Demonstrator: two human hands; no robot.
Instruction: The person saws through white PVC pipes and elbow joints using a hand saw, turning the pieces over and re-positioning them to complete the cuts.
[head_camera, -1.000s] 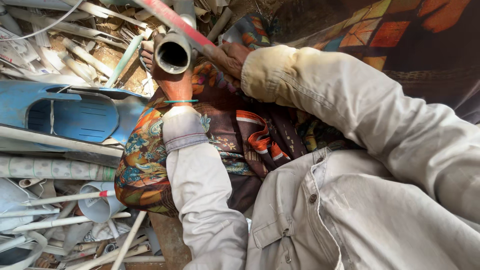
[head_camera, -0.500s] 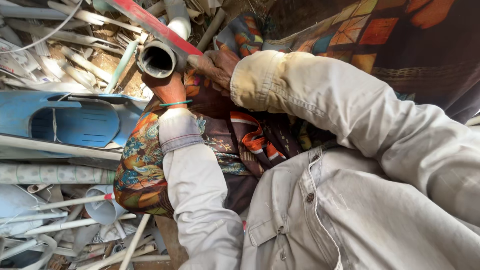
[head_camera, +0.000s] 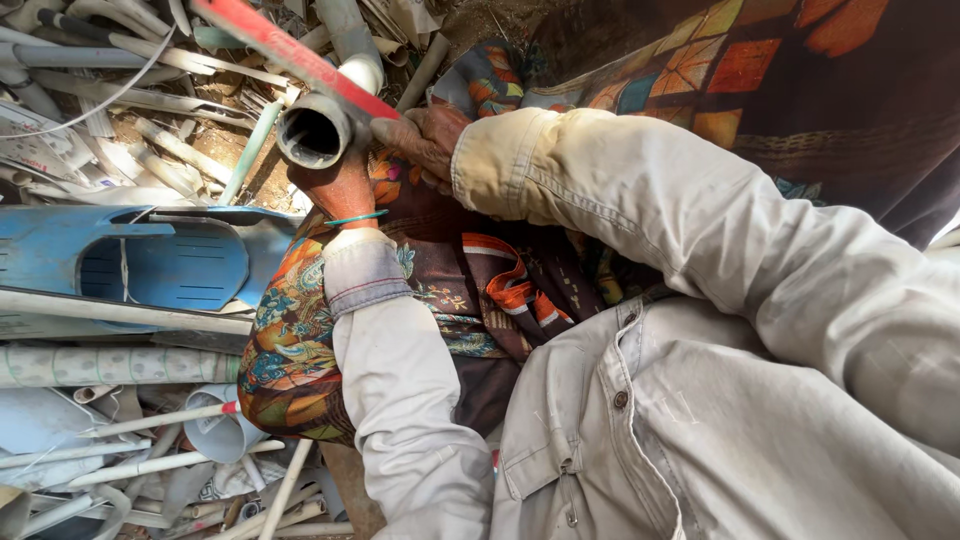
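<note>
Holding pipe (head_camera: 318, 128) in left hand (head_camera: 340, 185); right hand (head_camera: 420, 135) clamped on red saw (head_camera: 290, 55), both shifted slightly leftward; cut continuing.

Pale beige buttoned shirt (head_camera: 700, 400), long cuffed sleeves, seemingly green bangle (head_camera: 355, 217)

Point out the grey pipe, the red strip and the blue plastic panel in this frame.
grey pipe (head_camera: 313, 132), head view, on the rim of its open end.
red strip (head_camera: 290, 52), head view, on its flat face above the pipe.
blue plastic panel (head_camera: 160, 262), head view, on its slotted middle.
</note>
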